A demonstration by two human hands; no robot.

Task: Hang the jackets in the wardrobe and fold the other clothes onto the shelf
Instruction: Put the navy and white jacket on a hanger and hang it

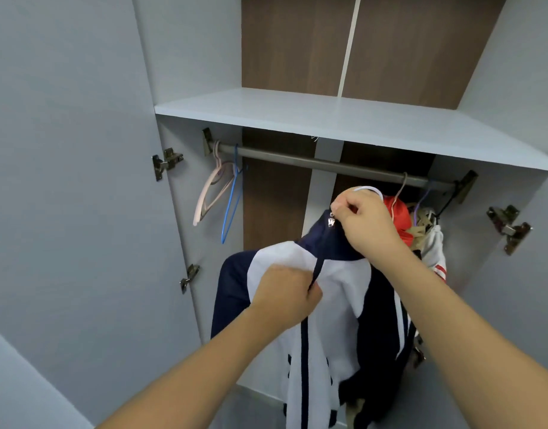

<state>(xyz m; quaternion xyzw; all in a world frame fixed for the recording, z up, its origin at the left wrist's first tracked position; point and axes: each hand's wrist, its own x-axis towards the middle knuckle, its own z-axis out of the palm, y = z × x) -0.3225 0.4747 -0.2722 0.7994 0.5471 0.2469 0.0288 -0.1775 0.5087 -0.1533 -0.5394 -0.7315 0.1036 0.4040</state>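
I see my right hand [364, 221] pinching the zipper pull [331, 218], my left hand [285, 292] gripping the jacket [337, 292] front edge; the rail [297, 159] is bare leftward.

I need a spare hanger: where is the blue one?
The blue hanger hangs at the rail's left end in the head view, beside the pink hanger.

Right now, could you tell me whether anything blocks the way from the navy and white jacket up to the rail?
Nothing visible does. The rail is bare above the navy and white jacket; empty hangers hang far left, other clothes right.
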